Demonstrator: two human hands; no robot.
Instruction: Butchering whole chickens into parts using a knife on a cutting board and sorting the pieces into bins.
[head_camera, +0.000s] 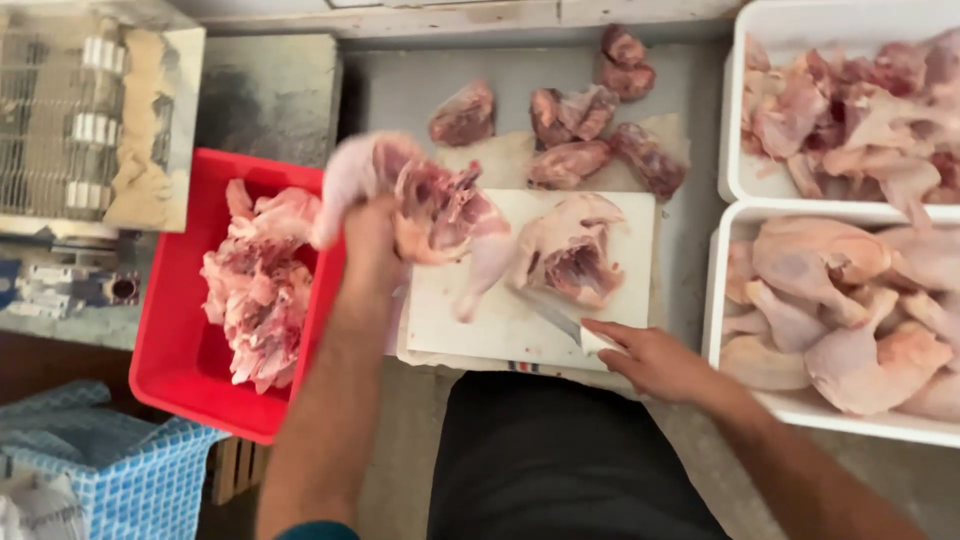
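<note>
My left hand (368, 243) grips a raw, cut-open chicken piece (432, 205) and holds it up over the left edge of the white cutting board (500, 325). Another opened chicken half (568, 250) lies on the board. My right hand (648, 358) rests at the board's near right corner, closed on the white handle of a knife (555, 318) whose blade lies flat on the board, pointing at the chicken half.
A red tub (175, 355) of chicken carcass scraps sits to the left. Several dark meat pieces (580, 135) lie on the metal counter behind the board. Two white trays (735, 110) of raw chicken stand at the right. A blue checkered bag (120, 470) is at lower left.
</note>
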